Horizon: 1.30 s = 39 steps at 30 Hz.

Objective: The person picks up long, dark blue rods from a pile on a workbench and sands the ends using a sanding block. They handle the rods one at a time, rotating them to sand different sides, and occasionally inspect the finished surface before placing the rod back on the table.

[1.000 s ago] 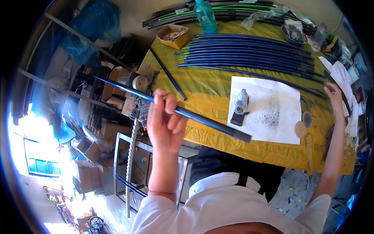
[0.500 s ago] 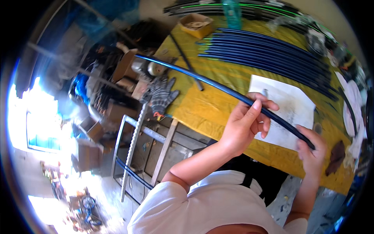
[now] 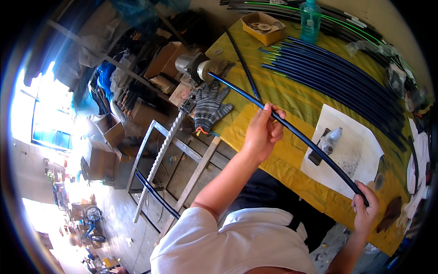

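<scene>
Spread wider along the dark blue rod [image 3: 315, 148] than half a second ago, my hands have changed spacing: the left hand [image 3: 260, 134] has come farther up toward its far tip, while the right hand [image 3: 366, 212] stays at the near end. That far tip now shows over the pale wheel [image 3: 204, 68] of a grey motor [image 3: 188, 63]; from my one camera I cannot tell whether they touch. I have the left hand clamped on the rod between thumb and fingers, partway along, and the right hand clamped around its lower end.

Slanting from upper left to lower right, the rod passes above the yellow-covered counter [image 3: 283, 157] and a white sheet [image 3: 340, 118]. On that sheet I see a small grey power tool [image 3: 332, 138], mostly in sight again, with dark powder [image 3: 349, 167] scattered beside it. A striped grey glove [image 3: 208, 107] lies at the counter's left edge, near the motor. Beyond the sheet lies a row of dark blue rods [image 3: 337, 82], several with thin green tips, and left of them a single dark rod [image 3: 243, 65]. Near the back, a yellow box [image 3: 270, 38] holds round discs, with a teal bottle [image 3: 310, 23] just beside it.
</scene>
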Each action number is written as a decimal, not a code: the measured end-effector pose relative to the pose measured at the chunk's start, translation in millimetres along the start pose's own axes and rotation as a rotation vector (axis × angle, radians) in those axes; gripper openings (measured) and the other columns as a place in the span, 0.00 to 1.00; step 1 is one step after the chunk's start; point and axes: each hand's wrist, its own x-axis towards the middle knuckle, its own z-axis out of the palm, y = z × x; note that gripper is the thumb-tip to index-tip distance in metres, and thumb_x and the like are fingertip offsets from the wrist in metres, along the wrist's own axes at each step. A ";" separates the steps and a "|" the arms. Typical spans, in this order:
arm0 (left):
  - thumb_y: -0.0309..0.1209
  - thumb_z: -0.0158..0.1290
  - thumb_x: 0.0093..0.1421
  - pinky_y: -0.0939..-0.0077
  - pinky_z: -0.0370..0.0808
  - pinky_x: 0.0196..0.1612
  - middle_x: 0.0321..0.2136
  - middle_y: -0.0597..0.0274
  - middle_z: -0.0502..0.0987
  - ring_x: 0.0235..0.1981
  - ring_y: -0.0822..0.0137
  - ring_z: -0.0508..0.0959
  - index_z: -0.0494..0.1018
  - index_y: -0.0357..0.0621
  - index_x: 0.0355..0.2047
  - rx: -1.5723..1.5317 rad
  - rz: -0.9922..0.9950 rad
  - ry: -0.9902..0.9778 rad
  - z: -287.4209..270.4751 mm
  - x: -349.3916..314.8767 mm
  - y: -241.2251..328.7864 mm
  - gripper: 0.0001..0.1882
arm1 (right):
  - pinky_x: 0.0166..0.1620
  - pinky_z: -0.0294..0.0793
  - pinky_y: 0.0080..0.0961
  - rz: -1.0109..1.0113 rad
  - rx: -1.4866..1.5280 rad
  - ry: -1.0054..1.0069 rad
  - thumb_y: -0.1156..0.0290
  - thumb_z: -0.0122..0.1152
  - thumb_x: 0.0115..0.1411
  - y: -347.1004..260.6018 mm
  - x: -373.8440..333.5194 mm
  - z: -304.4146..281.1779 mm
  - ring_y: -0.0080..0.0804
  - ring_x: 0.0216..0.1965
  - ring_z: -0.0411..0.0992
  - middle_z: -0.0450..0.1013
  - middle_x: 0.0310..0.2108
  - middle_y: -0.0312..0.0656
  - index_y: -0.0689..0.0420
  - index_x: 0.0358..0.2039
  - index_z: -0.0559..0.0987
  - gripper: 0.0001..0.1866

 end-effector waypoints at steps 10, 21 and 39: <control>0.41 0.37 0.67 0.85 0.52 0.17 0.30 0.65 0.67 0.15 0.78 0.55 0.60 0.48 0.35 -0.050 0.047 -0.045 -22.6 29.7 11.6 0.11 | 0.23 0.62 0.14 0.014 -0.052 0.001 0.71 0.59 0.56 -7.5 22.0 28.0 0.19 0.20 0.64 0.74 0.34 0.45 0.67 0.41 0.76 0.15; 0.37 0.40 0.66 0.88 0.51 0.16 0.27 0.70 0.66 0.14 0.81 0.53 0.63 0.49 0.33 -0.051 0.116 0.090 -17.1 36.9 24.6 0.08 | 0.16 0.53 0.12 0.085 0.184 0.057 0.68 0.57 0.59 -4.4 38.3 31.5 0.16 0.17 0.61 0.73 0.36 0.45 0.67 0.39 0.74 0.14; 0.27 0.44 0.64 0.91 0.55 0.14 0.35 0.65 0.71 0.15 0.83 0.58 0.67 0.45 0.36 -0.214 -0.138 -0.141 -29.2 61.7 12.2 0.03 | 0.18 0.53 0.11 0.036 0.350 0.360 0.56 0.32 0.68 1.3 34.0 6.7 0.15 0.16 0.58 0.67 0.20 0.39 0.61 0.48 0.67 0.22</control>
